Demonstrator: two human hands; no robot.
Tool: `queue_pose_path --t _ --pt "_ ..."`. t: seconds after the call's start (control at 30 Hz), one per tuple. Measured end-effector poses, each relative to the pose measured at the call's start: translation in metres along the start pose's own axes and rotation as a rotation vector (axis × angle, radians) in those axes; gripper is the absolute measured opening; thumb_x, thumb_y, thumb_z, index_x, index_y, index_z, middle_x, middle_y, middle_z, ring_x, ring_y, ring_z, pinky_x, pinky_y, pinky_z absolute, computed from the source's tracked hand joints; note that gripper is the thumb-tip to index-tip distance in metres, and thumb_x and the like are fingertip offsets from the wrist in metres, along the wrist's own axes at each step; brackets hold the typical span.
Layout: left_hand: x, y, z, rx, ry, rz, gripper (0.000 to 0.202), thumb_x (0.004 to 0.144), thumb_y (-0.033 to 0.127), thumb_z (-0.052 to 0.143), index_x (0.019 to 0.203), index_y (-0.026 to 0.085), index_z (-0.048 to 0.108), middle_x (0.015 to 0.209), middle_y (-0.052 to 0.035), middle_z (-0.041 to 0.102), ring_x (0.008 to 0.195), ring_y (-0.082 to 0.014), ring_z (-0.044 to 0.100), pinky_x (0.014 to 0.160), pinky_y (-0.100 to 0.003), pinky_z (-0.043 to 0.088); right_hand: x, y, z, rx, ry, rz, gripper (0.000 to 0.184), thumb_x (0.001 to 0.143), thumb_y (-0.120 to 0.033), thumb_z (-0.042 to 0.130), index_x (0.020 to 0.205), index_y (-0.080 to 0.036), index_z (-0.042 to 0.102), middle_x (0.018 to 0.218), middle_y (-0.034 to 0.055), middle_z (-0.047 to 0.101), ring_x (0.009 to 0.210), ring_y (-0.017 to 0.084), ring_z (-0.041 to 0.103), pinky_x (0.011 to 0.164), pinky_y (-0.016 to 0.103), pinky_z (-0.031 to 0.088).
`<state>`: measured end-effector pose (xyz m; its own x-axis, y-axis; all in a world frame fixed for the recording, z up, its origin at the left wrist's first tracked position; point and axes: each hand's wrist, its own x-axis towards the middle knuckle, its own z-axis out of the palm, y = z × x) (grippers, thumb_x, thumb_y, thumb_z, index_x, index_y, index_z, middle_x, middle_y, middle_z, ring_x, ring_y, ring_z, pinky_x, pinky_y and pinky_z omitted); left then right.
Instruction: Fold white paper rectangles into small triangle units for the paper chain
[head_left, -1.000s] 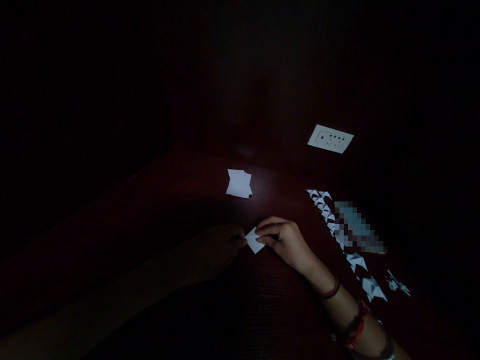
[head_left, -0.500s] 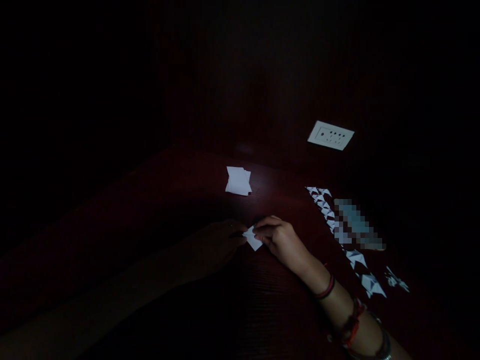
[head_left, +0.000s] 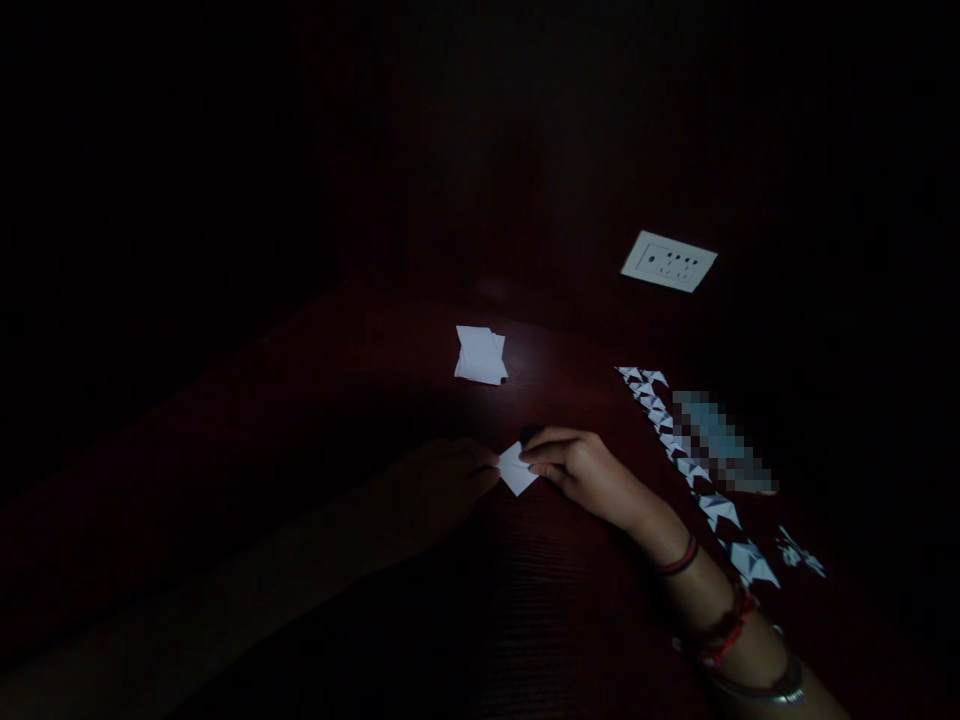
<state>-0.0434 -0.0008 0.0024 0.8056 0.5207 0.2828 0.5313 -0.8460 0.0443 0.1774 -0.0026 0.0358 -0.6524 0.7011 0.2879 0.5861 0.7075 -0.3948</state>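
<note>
A small white square of paper (head_left: 516,474) is held between my two hands, turned so that one corner points toward me. My left hand (head_left: 457,474), deep in shadow, pinches its left corner. On the opposite side my right hand (head_left: 574,462) grips the paper between thumb and fingers. Beyond them on the dark red table (head_left: 540,580) lies a loose stack of white paper sheets (head_left: 480,355). A row of folded white paper pieces (head_left: 660,415) runs down the table to the right of my right hand.
A blurred-out flat, long object (head_left: 724,443) lies right of the folded row. Near its lower end is a small cluster of white bits (head_left: 799,553). A white power socket plate (head_left: 669,261) sits at the back right. Most of the surroundings are dark.
My right hand has shifted right, toward the paper's right corner, uncovering more of the paper. My left hand still pinches the left corner. The view has shifted slightly.
</note>
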Motion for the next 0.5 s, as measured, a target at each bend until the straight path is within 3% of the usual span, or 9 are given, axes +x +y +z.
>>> queue_pose_path --t 0.5 --pt "0.007 0.007 -0.014 0.030 -0.051 0.023 0.024 0.082 0.014 0.047 0.106 0.015 0.054 0.110 -0.0054 0.054 0.099 -0.0206 0.047 0.084 -0.034 0.036 -0.002 -0.003 -0.011 -0.066 -0.101 0.044 0.030 0.076 0.000 0.045 0.087 -0.017 0.066 0.095 0.0048 0.062 0.086 0.014 0.058 0.078 0.026 0.046"
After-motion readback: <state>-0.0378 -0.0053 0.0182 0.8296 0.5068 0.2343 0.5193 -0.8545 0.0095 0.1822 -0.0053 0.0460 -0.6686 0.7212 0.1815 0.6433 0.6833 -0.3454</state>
